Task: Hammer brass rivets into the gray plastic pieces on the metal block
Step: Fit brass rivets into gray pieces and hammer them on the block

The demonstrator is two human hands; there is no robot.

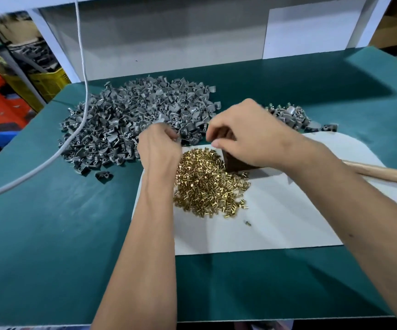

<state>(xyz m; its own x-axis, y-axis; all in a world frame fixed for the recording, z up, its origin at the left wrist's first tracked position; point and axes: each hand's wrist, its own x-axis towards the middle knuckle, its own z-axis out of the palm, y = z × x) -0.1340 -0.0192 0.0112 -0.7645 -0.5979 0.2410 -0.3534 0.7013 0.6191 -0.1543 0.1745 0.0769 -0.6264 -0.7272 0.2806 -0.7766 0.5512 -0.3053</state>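
Our left hand [159, 148] pinches a gray plastic piece [177, 136]; our right hand [245, 136] curls over the dark metal block [236, 163], its grip unclear. The large upper-left pile [133, 120] awaits riveting.

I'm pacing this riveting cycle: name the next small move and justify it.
Probably bring the left hand across to the dark metal block and seat its gray plastic piece there. The right hand hovers curled over the block, and the wooden hammer handle lies unheld.
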